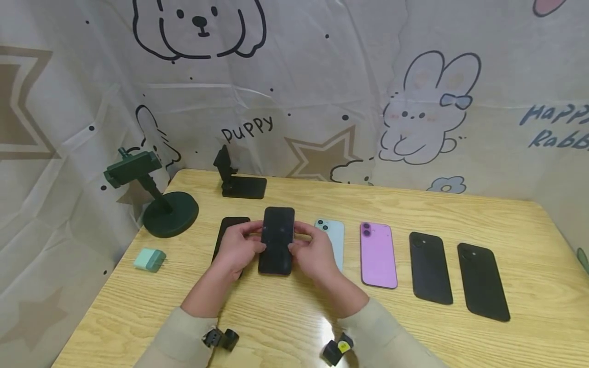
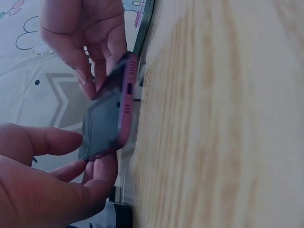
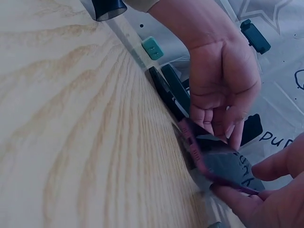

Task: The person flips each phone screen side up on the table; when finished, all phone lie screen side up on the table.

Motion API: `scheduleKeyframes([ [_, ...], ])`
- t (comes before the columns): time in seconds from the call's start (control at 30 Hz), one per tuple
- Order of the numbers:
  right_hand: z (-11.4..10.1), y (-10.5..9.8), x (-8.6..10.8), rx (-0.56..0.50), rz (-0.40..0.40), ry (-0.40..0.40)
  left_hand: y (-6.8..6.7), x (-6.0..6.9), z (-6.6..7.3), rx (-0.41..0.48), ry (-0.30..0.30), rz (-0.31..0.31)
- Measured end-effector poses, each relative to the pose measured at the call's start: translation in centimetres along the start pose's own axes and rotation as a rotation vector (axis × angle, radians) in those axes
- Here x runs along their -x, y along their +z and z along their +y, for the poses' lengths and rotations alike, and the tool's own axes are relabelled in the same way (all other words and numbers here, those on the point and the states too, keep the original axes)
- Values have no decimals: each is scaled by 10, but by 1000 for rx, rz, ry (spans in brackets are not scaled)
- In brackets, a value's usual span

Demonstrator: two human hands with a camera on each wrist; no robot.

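Note:
Between both hands a smartphone [image 1: 277, 240] with a dark screen and a reddish-purple frame is held by its long sides, screen up. My left hand [image 1: 238, 246] pinches its left edge, thumb by the screen and fingers at the side and beneath. The right hand [image 1: 315, 250] grips the opposite edge the same way. In the left wrist view the phone's bottom edge [image 2: 127, 97] shows its port and speaker holes, raised above the table. Under the left hand lies a black phone [image 1: 234, 221], partly hidden. A pale blue phone [image 1: 337, 240] lies partly behind the right hand.
To the right lie a pink-purple phone [image 1: 379, 258] and two black phones, a nearer one [image 1: 431, 271] and a farther one [image 1: 483, 283]. On the left stand a dark green phone stand [image 1: 171, 214] and a mint charger plug [image 1: 149, 259]. A black stand [image 1: 245, 187] is at the back.

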State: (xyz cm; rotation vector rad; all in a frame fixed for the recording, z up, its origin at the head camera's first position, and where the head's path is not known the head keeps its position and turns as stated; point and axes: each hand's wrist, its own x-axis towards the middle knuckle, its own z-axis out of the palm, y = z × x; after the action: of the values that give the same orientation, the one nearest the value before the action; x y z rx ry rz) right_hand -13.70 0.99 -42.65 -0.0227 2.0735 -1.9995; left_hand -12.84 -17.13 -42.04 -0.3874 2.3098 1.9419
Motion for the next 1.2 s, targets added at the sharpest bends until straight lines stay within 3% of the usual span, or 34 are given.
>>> scheduleKeyframes([
  [0.3,-3,-1,1,102,-8,40,-1,1,-1,-75,-22,-37],
  [0.73,-3,-3,1,227,-95,-4,-2,6,2,-124,-38,-72],
  [1.03,-3,-4,1,236,-126,-27,-2,6,5,-159,-37,-58],
  [1.2,-7,-11,7,279,-121,-29,4,9,10,-245,-3,-3],
])
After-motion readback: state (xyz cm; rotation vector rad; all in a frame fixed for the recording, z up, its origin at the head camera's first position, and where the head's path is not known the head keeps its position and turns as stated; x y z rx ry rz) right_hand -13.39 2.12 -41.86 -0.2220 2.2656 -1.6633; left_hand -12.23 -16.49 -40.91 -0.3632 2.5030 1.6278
